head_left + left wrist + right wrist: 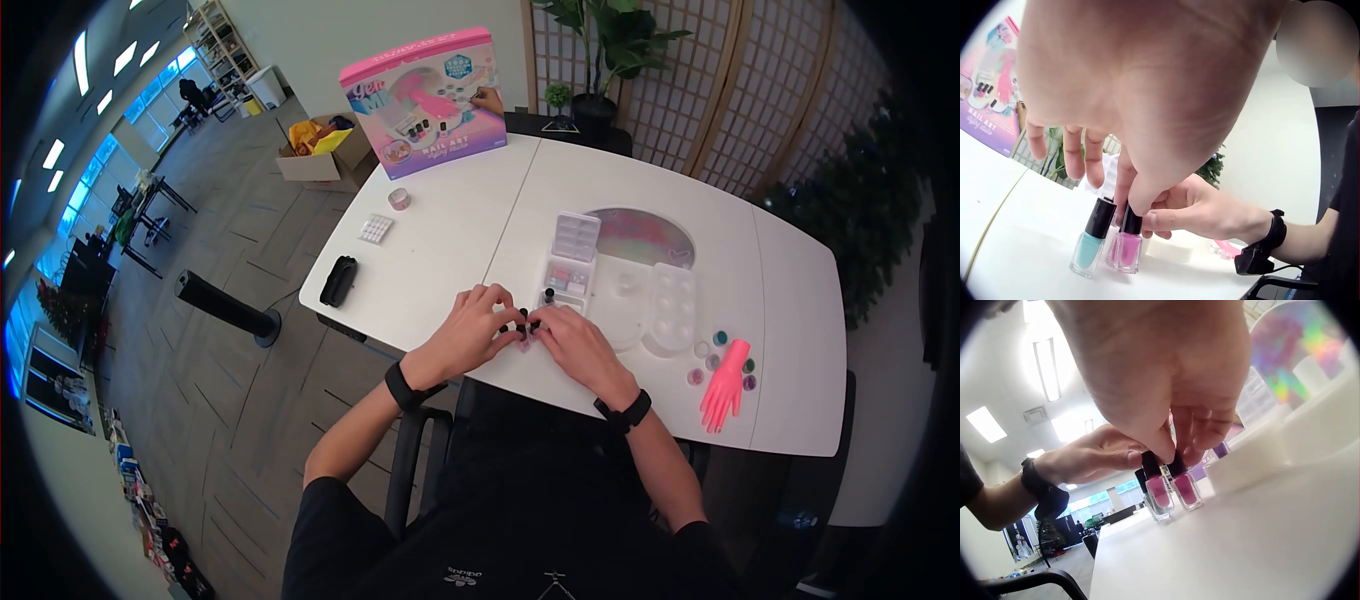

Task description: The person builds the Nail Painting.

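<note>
Small nail polish bottles with black caps stand together on the table near its front edge. A teal nail polish bottle (1086,252) and a pink nail polish bottle (1127,252) show side by side in the left wrist view. My left hand (462,335) pinches the pink bottle's cap between thumb and finger. Right beside it, my right hand (582,348) pinches the black cap of a darker pink nail polish bottle (1185,490). In the right wrist view the bottles' bases are at the tabletop and they lean slightly. The fingers partly hide the caps.
Just beyond my right hand lies an open white case (572,250) with compartments, beside a mirror (645,235) and a white tray (672,305). A pink model hand (727,385) lies among small pots at right. The nail art box (430,105) stands at the back left.
</note>
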